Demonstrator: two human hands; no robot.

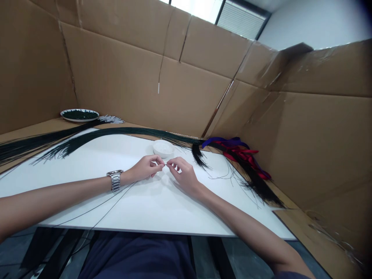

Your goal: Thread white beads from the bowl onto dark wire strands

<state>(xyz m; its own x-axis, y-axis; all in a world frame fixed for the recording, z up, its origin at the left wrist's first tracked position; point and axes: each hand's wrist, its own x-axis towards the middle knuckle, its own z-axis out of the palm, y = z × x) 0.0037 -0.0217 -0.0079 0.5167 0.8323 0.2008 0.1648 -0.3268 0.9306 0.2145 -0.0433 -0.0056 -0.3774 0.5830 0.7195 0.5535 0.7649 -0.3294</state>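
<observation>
Both hands meet near the middle of the white board, just in front of a small white dish [163, 148]. My left hand [147, 167], below a silver wristwatch, pinches a thin dark cord. Facing it, my right hand [183, 173] pinches the same spot of cord from the other side; a tiny dark piece shows between the fingertips. Two long cord strands [114, 205] run from under my left wrist to the board's front edge. Contents of the dish are too pale to make out.
Long bundles of dark green cord [130, 130] lie along the back of the white board [139, 217]. Purple and red ribbons [242, 153] sit at the right. A plate [80, 115] of dark green bits stands back left. Cardboard walls [130, 69] surround the table.
</observation>
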